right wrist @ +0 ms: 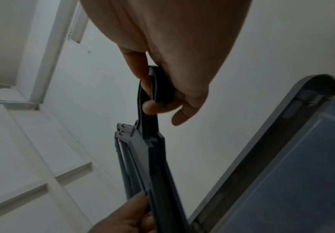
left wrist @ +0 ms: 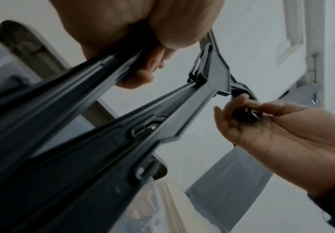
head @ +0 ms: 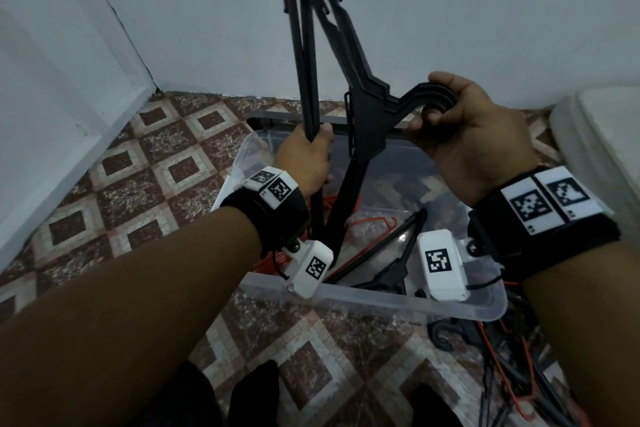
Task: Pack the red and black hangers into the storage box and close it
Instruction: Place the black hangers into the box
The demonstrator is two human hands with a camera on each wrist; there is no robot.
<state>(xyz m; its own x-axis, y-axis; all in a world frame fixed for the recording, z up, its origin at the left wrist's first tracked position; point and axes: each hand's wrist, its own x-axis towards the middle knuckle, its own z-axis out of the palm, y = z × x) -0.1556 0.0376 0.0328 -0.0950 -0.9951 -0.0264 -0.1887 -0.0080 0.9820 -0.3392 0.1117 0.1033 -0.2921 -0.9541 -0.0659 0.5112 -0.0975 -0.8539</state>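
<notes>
Black hangers (head: 363, 107) bunched, held above clear storage box (head: 381, 302) at frame centre. Left hand (head: 304, 159) wraps bottom bars; right hand (head: 467, 135) curls round hooks, right of centre. More black and red hangers (head: 349, 218) lie inside box; others lie on tiled floor (head: 121, 184), lower right.

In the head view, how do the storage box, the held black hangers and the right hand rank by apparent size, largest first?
1. Storage box
2. Black hangers, unsure against the box, being nearer the camera
3. Right hand
</notes>
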